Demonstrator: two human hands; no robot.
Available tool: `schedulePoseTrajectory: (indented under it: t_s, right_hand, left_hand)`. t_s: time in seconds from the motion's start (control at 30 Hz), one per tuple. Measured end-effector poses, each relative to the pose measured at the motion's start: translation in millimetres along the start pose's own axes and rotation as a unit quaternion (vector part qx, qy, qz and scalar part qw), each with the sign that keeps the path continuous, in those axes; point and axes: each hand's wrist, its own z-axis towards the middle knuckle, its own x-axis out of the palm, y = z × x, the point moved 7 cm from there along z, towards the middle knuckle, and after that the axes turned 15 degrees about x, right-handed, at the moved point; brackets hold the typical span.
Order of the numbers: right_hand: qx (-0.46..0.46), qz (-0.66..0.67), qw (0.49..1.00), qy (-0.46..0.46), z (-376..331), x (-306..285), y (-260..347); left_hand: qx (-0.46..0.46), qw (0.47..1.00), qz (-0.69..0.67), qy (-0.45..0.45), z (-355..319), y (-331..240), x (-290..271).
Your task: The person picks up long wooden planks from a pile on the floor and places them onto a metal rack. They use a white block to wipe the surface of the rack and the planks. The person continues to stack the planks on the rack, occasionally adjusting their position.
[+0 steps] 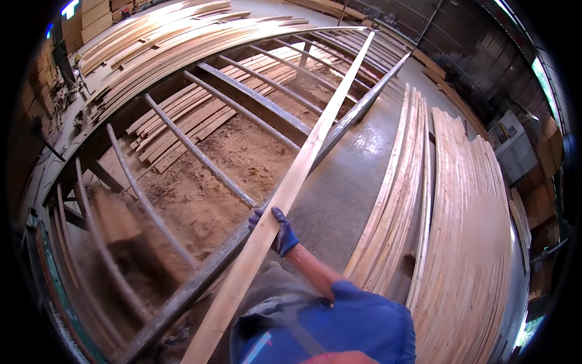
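Head view, looking down over a timber workshop. The right hand (277, 230), in a dark blue glove, grips a long, narrow, pale wooden plank (291, 182) near its lower third; the gloved fingers (259, 216) curl over the plank's top face and are pressed together around it, the thumb side hidden beneath. The forearm is bare, the upper arm in a blue short sleeve (364, 321). The left hand is not visible.

The plank runs diagonally from the lower edge of the picture, beside the person's body, up and away to the upper middle. It lies along, and partly over, the near rail of a grey steel frame rack (200, 285) with round cross bars (200, 159); whether it rests on the rail cannot be told.

Under the rack: brown sawdust (242, 158) heaped on the floor, and a loose lot of short pale boards (182, 121). Across the rack's far side lies a broad stack of long pale planks (170, 42).

To the right, on the grey concrete floor (351, 182), two further stacks of long pale strips: a narrow one (394, 194) near the rack and a wide one (467, 242) beyond it, just beside each other.
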Motion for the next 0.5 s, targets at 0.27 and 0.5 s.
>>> schedulePoseTrajectory:
  t_s: [0.27, 0.5]
  right_hand:
    - [0.081, -0.243, 0.949, -0.182, 11.4, -7.5, 75.0]
    - [0.044, -0.276, 0.945, -0.172, -29.2, -15.5, 55.7]
  left_hand:
    - [0.005, 0.996, 0.089, -0.018, 51.9, -35.8, -106.9]
    - [0.014, 0.973, 0.207, -0.106, 116.7, 13.6, -237.9]
